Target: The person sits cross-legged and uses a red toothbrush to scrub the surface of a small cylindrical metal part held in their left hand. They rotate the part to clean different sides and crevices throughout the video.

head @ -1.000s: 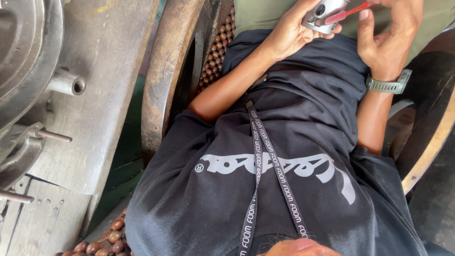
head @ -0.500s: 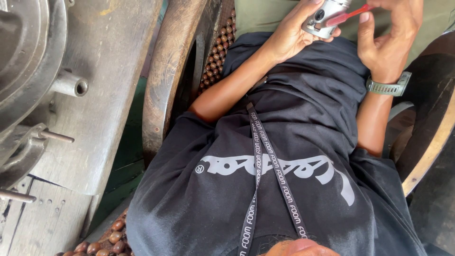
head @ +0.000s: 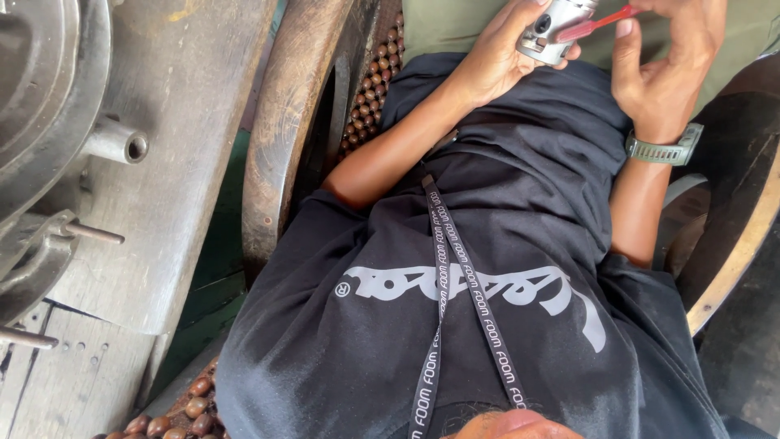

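Wooden chair arms are framing the person's lap. At twelve o'clock, the left hand [head: 496, 57] is gripping a small metal cylinder [head: 554, 28], tilting its side hole toward the right hand [head: 662, 61], whose fingers are pinching a red brush [head: 591, 26] against it, apparently for cleaning.

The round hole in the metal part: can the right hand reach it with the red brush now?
Probably yes. The left hand turns the hole of the metal part toward the red brush in the right hand; nothing lies between.
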